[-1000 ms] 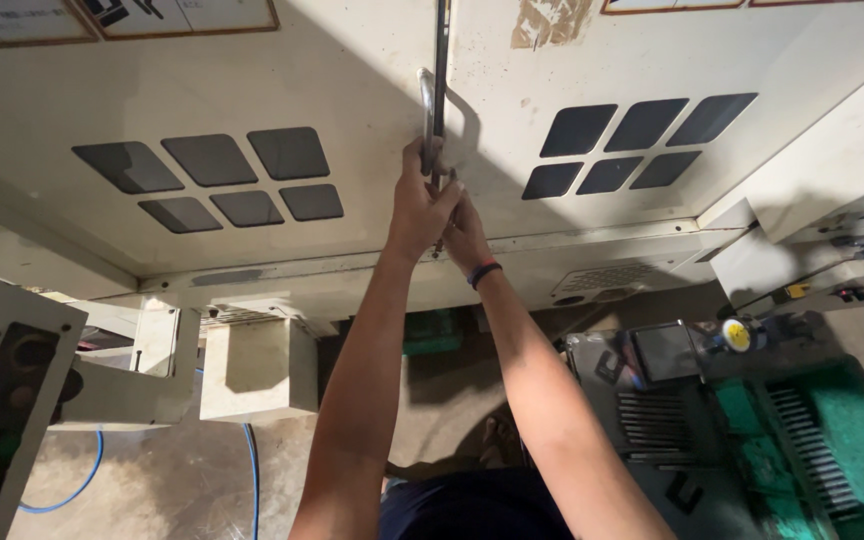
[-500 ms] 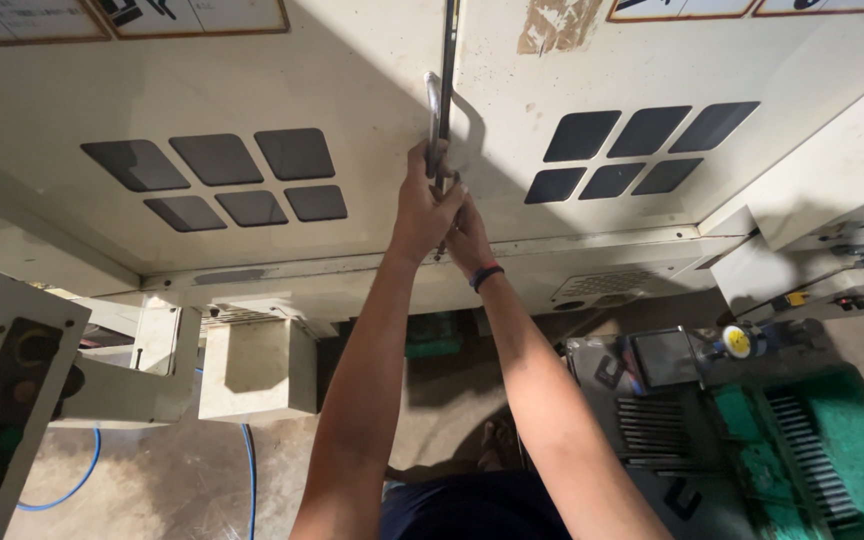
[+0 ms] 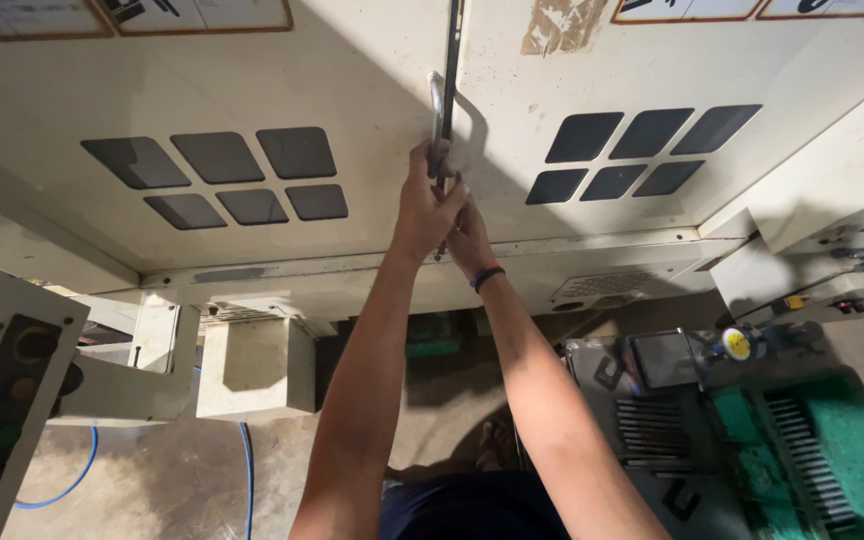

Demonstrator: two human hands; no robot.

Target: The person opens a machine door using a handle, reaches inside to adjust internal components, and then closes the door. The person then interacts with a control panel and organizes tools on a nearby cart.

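left hand (image 3: 422, 205); right hand (image 3: 467, 235) | curved metal door handle (image 3: 437, 115) | both clasp it

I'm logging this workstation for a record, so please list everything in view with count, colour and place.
Curved metal door handle: one, silver, centre seam of doors.
Cream metal cabinet doors: two, upper frame.
Dark rectangular vent panels: twelve, six per door.
Blue cable: one, floor, lower left.
Green ribbed tray: one, lower right.
Dark wristband: one, right wrist.
Left hand: on handle.
Right hand: beside it at handle.
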